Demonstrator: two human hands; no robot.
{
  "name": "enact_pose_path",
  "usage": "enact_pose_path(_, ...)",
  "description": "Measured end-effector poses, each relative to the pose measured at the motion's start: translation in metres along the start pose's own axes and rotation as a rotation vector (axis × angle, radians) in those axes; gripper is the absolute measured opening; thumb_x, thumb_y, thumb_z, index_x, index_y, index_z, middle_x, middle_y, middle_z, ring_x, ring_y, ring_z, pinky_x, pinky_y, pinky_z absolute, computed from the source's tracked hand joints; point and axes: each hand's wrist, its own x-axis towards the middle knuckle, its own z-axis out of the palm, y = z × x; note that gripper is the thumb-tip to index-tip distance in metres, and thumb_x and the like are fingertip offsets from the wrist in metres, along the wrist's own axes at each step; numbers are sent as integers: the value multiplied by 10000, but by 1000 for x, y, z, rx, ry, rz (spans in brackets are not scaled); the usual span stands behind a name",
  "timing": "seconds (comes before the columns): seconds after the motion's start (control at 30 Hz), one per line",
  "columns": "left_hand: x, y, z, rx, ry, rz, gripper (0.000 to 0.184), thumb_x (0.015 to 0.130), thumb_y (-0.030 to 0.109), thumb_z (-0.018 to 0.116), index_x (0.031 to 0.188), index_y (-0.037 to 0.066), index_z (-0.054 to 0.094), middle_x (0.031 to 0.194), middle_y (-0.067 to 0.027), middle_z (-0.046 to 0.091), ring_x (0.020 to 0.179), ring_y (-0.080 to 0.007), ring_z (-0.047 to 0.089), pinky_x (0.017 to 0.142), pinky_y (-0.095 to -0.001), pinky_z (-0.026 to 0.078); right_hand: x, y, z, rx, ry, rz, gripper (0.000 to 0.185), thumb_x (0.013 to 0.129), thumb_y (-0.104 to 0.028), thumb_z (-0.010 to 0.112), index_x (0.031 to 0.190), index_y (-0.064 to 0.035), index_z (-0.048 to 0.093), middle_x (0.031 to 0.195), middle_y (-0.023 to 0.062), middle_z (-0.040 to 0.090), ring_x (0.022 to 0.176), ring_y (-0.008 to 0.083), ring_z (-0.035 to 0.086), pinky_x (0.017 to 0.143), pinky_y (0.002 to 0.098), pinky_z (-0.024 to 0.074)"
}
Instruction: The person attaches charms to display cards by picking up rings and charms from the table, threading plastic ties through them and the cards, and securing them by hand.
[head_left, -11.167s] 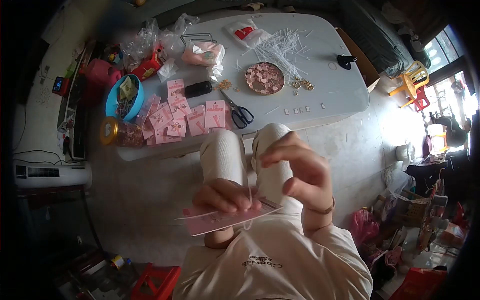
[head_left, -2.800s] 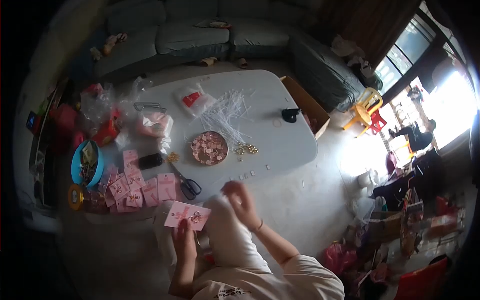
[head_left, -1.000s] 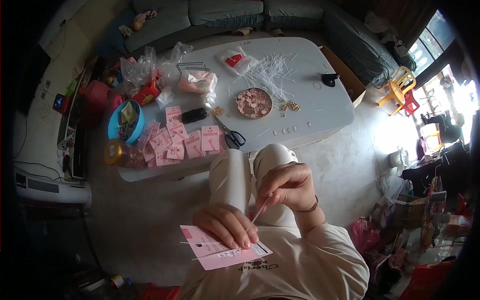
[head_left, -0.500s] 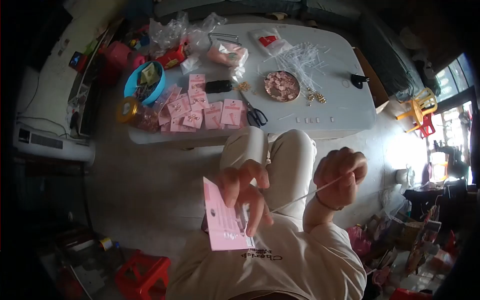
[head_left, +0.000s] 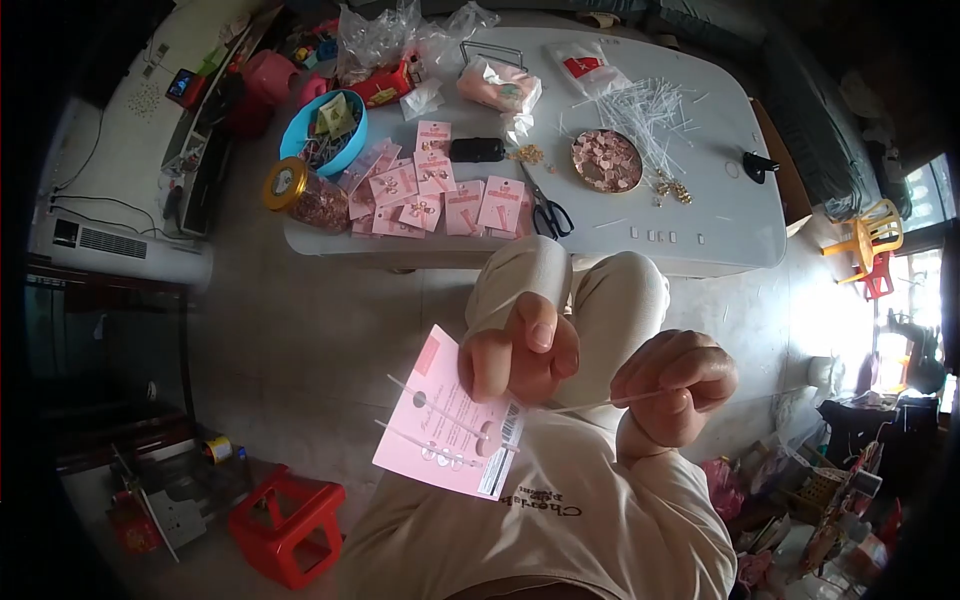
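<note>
My left hand (head_left: 520, 350) grips a pink printed card (head_left: 425, 385) by its right edge, tilted over my lap. Two thin whitish sticks lie across the card's lower half, near several small clear round pieces (head_left: 448, 456) and a barcode. My right hand (head_left: 680, 388) is closed in a pinch on a thin white plastic stick (head_left: 590, 405), which stretches leftward to the area beside my left hand. Its far end near the card is hard to make out. More pink cards (head_left: 463, 207) with small ornaments lie on the table ahead.
On the grey table (head_left: 400, 257) are black-handled scissors (head_left: 551, 215), a round tray of pink pieces (head_left: 606, 160), loose white sticks (head_left: 650, 115), gold beads (head_left: 672, 190), a blue basket (head_left: 350, 150) and a gold-lidded jar (head_left: 310, 198). A red stool (head_left: 285, 525) stands on the floor.
The card has turned so that more of its printed face and the sticks on it show. My right hand has come down slightly, and the stick in it lies flatter.
</note>
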Motion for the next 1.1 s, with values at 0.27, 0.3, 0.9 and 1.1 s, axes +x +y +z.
enact_pose_path(0.27,1,3,1,30,-32,-3,190,875,230,450,685,219,442,1155,-31,330,1000,-231,343,852,-324,281,-3,2,-3,-50,9,41,94,741,-51,673,744,-8,589,647,122,621,557,203,599,506,263,499)
enact_pose_path(0.3,1,3,2,33,-20,-13,187,872,229,457,686,219,441,1153,-31,329,1004,-232,343,856,-325,279,-3,2,-3,-51,11,50,93,738,-50,673,739,-8,590,648,124,622,557,202,598,506,262,498)
enact_pose_path(0.9,-8,1,-3,-2,-7,37,172,858,243,511,701,220,444,1144,-35,326,1022,-234,343,877,-330,277,-2,9,-3,-140,-63,-16,152,844,-154,622,803,-35,537,613,105,565,432,162,519,352,202,402)
enact_pose_path(1.1,-11,1,-3,6,-3,41,154,862,253,514,722,218,457,1155,-39,326,1021,-238,349,880,-332,285,-4,5,4,-36,26,67,79,767,-51,644,747,-19,574,642,121,610,510,181,574,465,228,449)
